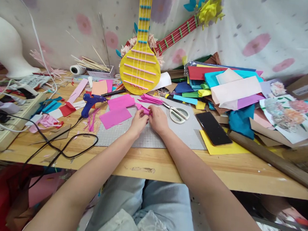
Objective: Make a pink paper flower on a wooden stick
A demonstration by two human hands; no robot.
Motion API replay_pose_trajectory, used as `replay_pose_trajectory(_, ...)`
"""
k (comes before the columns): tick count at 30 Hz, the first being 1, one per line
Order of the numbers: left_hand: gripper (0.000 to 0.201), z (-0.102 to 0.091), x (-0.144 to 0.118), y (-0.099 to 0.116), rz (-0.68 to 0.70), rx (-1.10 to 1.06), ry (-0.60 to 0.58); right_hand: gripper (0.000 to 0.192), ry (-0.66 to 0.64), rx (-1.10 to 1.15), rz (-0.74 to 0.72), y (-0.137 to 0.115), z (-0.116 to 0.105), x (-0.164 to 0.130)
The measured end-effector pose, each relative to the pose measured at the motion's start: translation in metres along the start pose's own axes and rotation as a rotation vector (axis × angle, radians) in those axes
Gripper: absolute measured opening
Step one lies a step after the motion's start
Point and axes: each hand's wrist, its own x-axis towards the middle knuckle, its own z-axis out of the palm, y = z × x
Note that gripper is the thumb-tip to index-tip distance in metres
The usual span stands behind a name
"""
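Magenta paper, in a small folded-looking piece (143, 109), is held in the head view above a grey gridded cutting mat (173, 139) on a pale wooden table (150, 160). It is pinched between the bunched fingertips of the left hand (139, 121) and the right hand (158, 119) – the exact crease is hidden by the fingers.

Two flat magenta paper rectangles (115, 118) are laid just left of the hands, and a fanned stack of narrow magenta pieces (151, 99) is set just beyond them. White-handled metal scissors (180, 114) are left near the right hand, untouched; a blue plastic glue gun (89, 105) is placed farther off, beyond the rectangles. Behind the mat, a yellow pear-shaped model lute (140, 71) is stood upright.

The step in hand is judged to be folding or shaping of the small piece. For the next move, a firm pinch by both hands seems to be called for – with the edges kept aligned and the thin paper uncrushed.
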Motion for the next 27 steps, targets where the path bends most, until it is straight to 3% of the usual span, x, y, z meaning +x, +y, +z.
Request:
replay_pose_trajectory(4, 0.035, -0.025, 0.008, -0.009, 0.379, 0.474, 0.148, 0.032, 0.009, 0.024, -0.024, 0.008, -0.009, 0.001)
replay_pose_trajectory(6, 0.032, -0.033, 0.014, -0.015, 0.536, 0.646, 0.149, 0.033, 0.004, 0.057, -0.058, 0.014, -0.013, 0.002)
replay_pose_trajectory(8, 0.031, -0.036, 0.019, -0.02, 0.611, 0.722, 0.102, 0.034, -0.013, 0.09, -0.082, 0.021, -0.014, 0.003)
replay_pose_trajectory(18, 0.027, -0.036, 0.016, -0.025, 0.521, 0.909, 0.026, 0.038, -0.15, 0.229, -0.03, 0.032, -0.013, 0.0)
replay_pose_trajectory(24, 0.032, -0.04, 0.011, -0.024, 0.631, 0.913, 0.07, 0.031, -0.18, 0.274, -0.015, 0.032, -0.013, 0.0)
replay_pose_trajectory(27, 0.033, -0.04, 0.01, -0.023, 0.618, 0.901, 0.07, 0.027, -0.187, 0.285, -0.014, 0.033, -0.013, 0.001)
